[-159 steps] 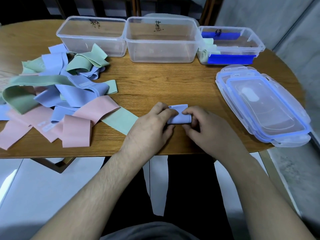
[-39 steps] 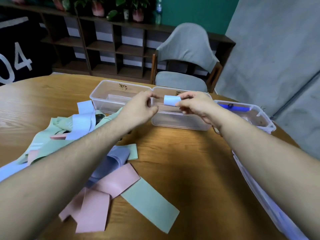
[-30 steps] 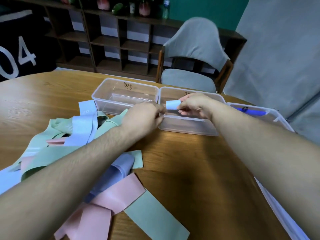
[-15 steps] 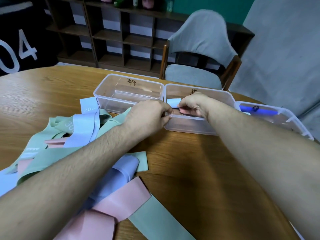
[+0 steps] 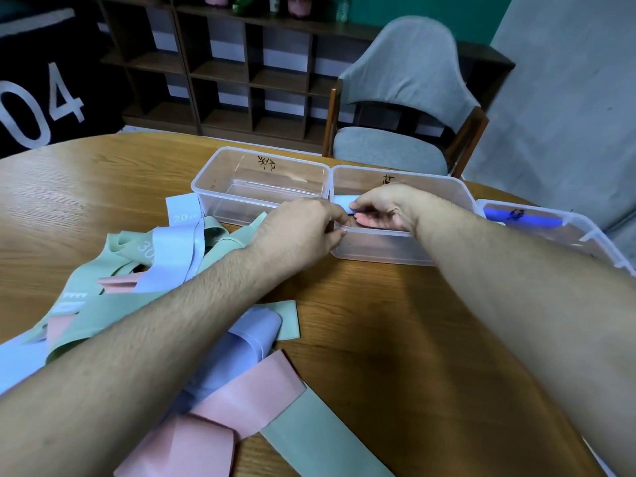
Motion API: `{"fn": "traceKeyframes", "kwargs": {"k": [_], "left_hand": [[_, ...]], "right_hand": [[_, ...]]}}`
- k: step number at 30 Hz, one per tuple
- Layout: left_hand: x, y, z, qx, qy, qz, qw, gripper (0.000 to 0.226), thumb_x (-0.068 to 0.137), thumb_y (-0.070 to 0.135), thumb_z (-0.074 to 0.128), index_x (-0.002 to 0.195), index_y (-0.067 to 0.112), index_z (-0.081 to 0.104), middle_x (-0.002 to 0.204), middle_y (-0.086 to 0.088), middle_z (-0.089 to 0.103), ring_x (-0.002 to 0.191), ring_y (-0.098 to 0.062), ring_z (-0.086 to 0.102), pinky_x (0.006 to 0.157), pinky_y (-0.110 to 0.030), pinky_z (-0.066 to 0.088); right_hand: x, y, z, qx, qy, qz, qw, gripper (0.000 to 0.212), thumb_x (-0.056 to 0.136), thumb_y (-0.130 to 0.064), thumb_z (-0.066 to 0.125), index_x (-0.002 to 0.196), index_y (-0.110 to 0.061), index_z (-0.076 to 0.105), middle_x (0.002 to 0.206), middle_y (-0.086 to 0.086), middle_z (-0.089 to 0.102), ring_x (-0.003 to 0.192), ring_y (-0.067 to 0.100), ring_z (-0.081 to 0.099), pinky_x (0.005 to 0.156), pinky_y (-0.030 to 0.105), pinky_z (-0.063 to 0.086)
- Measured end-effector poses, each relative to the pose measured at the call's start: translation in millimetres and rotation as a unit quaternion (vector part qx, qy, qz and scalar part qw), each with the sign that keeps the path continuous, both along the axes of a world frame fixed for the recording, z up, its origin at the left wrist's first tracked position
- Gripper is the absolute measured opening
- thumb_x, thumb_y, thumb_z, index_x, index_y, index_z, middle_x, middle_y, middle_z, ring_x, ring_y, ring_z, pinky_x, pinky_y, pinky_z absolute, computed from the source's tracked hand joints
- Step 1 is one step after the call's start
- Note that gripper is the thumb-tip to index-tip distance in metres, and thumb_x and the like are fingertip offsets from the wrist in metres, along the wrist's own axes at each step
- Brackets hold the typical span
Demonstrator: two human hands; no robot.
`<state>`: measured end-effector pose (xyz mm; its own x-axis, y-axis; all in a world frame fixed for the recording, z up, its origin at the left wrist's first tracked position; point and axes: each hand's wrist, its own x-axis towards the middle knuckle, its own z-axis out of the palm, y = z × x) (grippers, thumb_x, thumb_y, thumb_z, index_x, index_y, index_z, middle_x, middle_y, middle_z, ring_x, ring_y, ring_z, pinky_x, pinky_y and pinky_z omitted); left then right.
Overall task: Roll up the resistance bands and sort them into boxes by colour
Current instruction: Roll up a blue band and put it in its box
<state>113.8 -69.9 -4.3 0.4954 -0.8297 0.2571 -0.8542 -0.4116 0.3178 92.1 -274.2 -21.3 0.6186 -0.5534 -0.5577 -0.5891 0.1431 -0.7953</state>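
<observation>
The wooden surface carries all task items and fills most of the view. Behind it stand a dark shelf unit and a grey upholstered chair. A loose pile of unrolled bands in green, pale blue and pink covers the left and near part of the surface; one pink band and one green band lie flat at the near edge. Three clear boxes stand in a row at the far side: the left box, the middle box touching it, and the right box just beside that, with a dark blue item inside. The left and middle boxes carry handwritten marks on the far wall. Both forearms reach forward to the near left corner of the middle box. The left hand is at the box's near rim, its fingers curled with the tips against the rim; whether they pinch anything cannot be told. The right hand is over the box interior, its fingers clamped on the rolled pale blue band, of which only a short end shows between the two hands. The roll sits at rim height, above the box floor.
</observation>
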Motion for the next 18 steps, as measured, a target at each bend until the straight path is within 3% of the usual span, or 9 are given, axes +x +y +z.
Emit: {"fn": "traceKeyframes", "kwargs": {"k": [4,9,15,18], "left_hand": [[-1.4,1.7,1.8,0.008,0.023,-0.001,1.000,0.028,0.093,0.037,0.061,0.121,0.038,0.063,0.099,0.011,0.068,0.096,-0.015,0.061,0.084,-0.035,0.052],[-2.2,2.9,1.7,0.008,0.030,-0.008,0.999,0.027,0.092,0.037,0.062,0.119,0.038,0.063,0.095,0.014,0.067,0.095,-0.014,0.061,0.084,-0.035,0.052],[0.9,2.9,0.8,0.000,0.027,-0.014,1.000,0.026,0.092,0.037,0.063,0.118,0.036,0.064,0.095,0.013,0.067,0.094,-0.014,0.060,0.083,-0.035,0.052],[2.5,3.9,0.7,0.000,0.030,-0.008,1.000,0.027,0.092,0.036,0.063,0.119,0.036,0.064,0.091,0.014,0.065,0.091,-0.013,0.060,0.083,-0.034,0.052]], "right_hand": [[-2.5,0.3,2.7,-0.012,0.017,0.008,1.000,0.006,0.095,-0.006,0.063,0.091,-0.003,0.059,0.085,0.007,0.059,0.068,0.009,0.059,0.049,0.016,0.055],[-4.4,4.1,5.8,-0.036,0.022,0.017,0.999,0.016,0.094,-0.006,0.065,0.109,-0.003,0.060,0.089,0.008,0.059,0.067,0.009,0.058,0.044,0.016,0.053],[0.6,2.0,3.3,-0.080,0.020,0.025,0.996,0.031,0.088,-0.005,0.071,0.118,0.002,0.063,0.103,0.012,0.062,0.067,0.011,0.061,0.053,0.019,0.057],[0.3,-0.9,4.3,-0.107,0.017,0.029,0.994,0.032,0.085,-0.006,0.075,0.114,0.002,0.065,0.101,0.013,0.063,0.069,0.013,0.062,0.066,0.024,0.060]]}}
